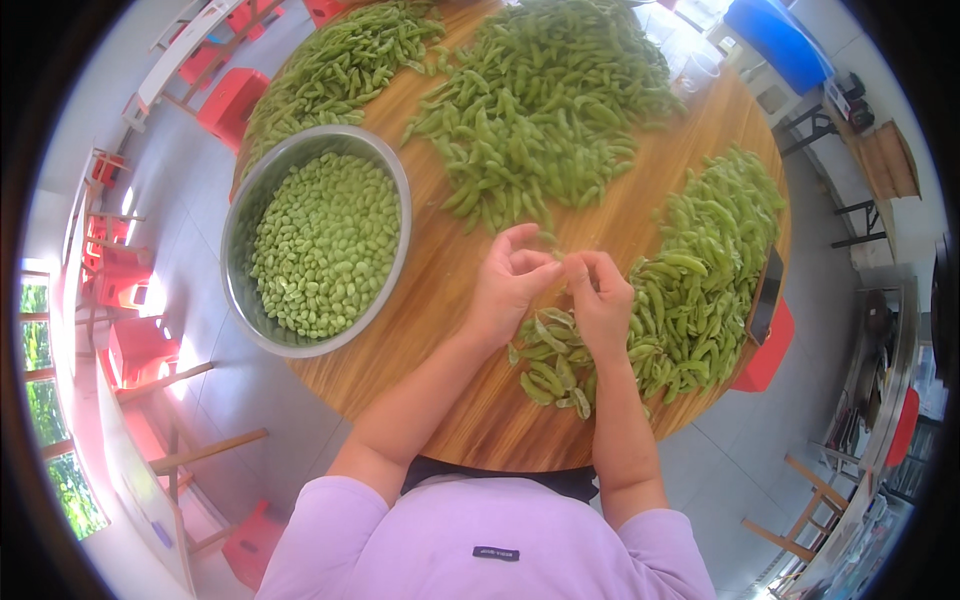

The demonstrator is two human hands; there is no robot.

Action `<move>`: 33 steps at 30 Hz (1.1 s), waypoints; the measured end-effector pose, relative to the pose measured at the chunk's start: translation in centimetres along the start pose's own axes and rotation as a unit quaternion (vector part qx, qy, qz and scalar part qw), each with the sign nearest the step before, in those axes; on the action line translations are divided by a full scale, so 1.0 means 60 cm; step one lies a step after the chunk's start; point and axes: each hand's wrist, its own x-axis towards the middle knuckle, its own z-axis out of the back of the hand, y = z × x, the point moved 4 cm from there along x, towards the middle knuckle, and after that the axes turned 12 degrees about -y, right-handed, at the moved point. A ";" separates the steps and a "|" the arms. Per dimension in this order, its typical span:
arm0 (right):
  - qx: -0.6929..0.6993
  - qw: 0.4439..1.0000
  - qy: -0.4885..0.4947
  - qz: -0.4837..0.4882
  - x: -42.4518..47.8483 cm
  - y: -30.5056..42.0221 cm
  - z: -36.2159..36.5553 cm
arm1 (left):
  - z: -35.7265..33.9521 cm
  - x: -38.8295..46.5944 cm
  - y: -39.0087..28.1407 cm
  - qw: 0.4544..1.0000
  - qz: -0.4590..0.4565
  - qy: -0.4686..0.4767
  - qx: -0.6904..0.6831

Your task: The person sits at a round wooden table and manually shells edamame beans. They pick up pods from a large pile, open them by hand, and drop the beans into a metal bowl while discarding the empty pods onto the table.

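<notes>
My left hand (514,289) and my right hand (600,296) meet over the wooden table, thumbs almost touching. Pinched between their fingertips is a green soybean pod (556,254), mostly hidden by the fingers. Left of my hands stands a round steel bowl (406,217), holding many shelled green soybeans (330,247). Under and beside my right wrist lies a pile of pods (686,300), with some pale, opened-looking husks (551,335) at its near left side. Beyond my hands, a large heap of whole pods (532,127) covers the table's middle.
Another pod heap (345,64) lies behind the bowl. A phone (765,296) rests at the right edge of the round wooden table (450,420). Clear plastic cups (699,71) stand at the far right. Red stools (234,105) stand around on the tiled floor.
</notes>
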 end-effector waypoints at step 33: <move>-0.018 0.999 -0.005 0.040 -0.006 0.013 -0.006 | 0.006 0.002 0.005 0.999 0.007 0.050 0.002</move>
